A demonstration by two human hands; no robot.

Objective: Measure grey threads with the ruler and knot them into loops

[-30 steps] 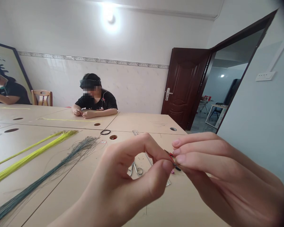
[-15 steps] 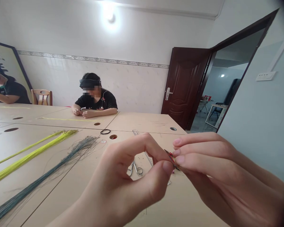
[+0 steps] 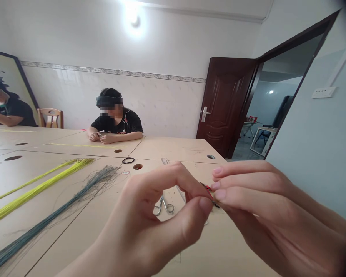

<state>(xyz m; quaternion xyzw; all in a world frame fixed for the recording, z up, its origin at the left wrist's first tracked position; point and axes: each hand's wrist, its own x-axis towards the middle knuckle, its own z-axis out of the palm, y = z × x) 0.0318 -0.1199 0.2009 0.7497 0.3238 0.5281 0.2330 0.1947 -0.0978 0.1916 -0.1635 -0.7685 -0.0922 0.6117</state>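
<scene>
Between the fingertips of both hands is a small red and dark piece (image 3: 209, 188), mostly covered. My left hand (image 3: 164, 211) pinches it between thumb and index finger. From the right, my right hand (image 3: 265, 200) closes its fingertips on the same piece, touching my left fingertips. Behind my left hand, small metal scissors (image 3: 163, 206) lie on the table (image 3: 89, 238), partly hidden. To the left lie a bundle of grey-blue strands (image 3: 54, 215) and bundles of yellow strands (image 3: 43, 188).
A black ring (image 3: 128, 160) lies near a round table hole (image 3: 138, 167) and a small label (image 3: 125, 172). Across the table a person (image 3: 117, 119) rests both forearms on it; another person (image 3: 8, 107) sits at far left. A brown door (image 3: 226, 100) stands open behind.
Both hands keep almost the same place and grip. The small piece between the fingertips has shifted very slightly.
</scene>
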